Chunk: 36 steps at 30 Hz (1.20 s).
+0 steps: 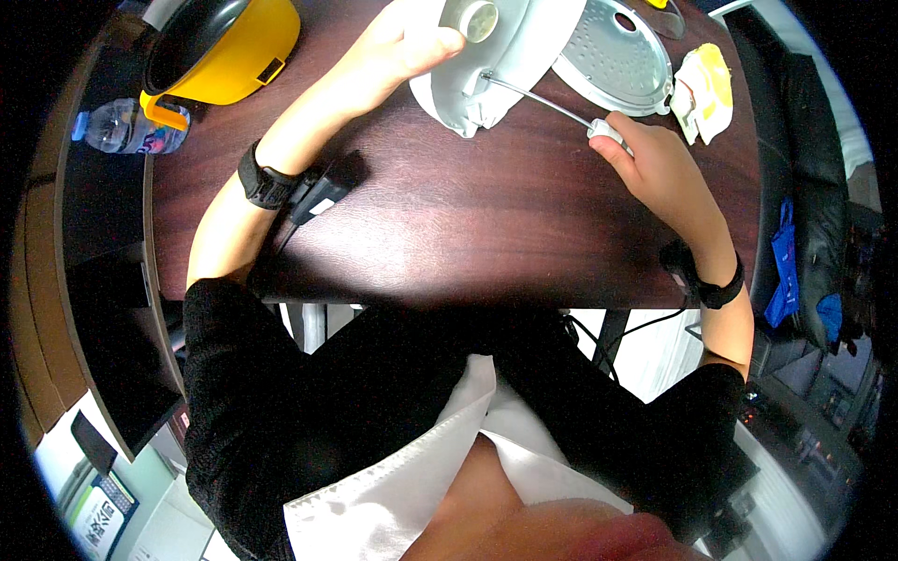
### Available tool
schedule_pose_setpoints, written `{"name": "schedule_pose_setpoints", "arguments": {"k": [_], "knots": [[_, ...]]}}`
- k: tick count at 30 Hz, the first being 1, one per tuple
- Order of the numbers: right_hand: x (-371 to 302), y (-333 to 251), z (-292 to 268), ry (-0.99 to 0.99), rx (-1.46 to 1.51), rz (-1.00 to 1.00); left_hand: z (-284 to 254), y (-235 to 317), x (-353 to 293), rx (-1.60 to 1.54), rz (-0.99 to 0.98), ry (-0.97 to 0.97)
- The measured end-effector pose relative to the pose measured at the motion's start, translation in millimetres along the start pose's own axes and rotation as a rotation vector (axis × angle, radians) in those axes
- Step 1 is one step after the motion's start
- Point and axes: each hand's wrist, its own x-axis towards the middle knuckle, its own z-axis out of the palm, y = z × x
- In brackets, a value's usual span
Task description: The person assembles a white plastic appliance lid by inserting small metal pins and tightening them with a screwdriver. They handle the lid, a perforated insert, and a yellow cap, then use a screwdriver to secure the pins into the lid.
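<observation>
My left hand (398, 51) is closed on a pale plastic housing (528, 42) at the far middle of the table, thumb beside a short round cylinder (480, 22). The housing's upper part runs out of the picture. In my right hand (655, 164) is a screwdriver (547, 101), gripped by its white handle. Its thin metal shaft slants left, and the tip meets a hollow in the housing. I cannot make out a screw there. Behind the shaft, a grey oval plate (613, 65) with small dimples or holes and one larger opening lies beside the housing.
A yellow pot (234, 65) with a dark inside and a handle stands at the far left, near a clear bottle (140, 126) lying down. Beside my left forearm is a black adapter (318, 198). A yellow-and-white crumpled piece (703, 93) lies at the far right.
</observation>
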Motion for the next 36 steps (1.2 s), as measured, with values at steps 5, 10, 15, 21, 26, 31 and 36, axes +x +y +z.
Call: {"name": "schedule_pose_setpoints", "arguments": {"k": [5,10,15,21,26,31,36], "knots": [[-3,-1,13,-0.159,0.29,0.115,6,7,-1,0.051,-0.063,0.05],[-16,-8,35,-0.272,0.726,0.299,-3,-5,-3,0.079,-0.014,0.021],[-25,-36,40,-0.477,1.369,0.651,-3,-4,-5,0.098,-0.038,0.024],[-24,-36,40,-0.43,1.31,0.608,-11,-9,-3,0.067,-0.012,0.011],[-21,-23,33,-0.119,0.679,0.403,-17,-5,-3,0.092,-0.06,-0.041],[-20,-15,25,-0.098,0.642,0.392,-12,-2,-1,0.043,-0.059,-0.042],[-24,-16,25,0.006,0.423,0.278,-9,-2,0,0.03,-0.06,-0.039]]}}
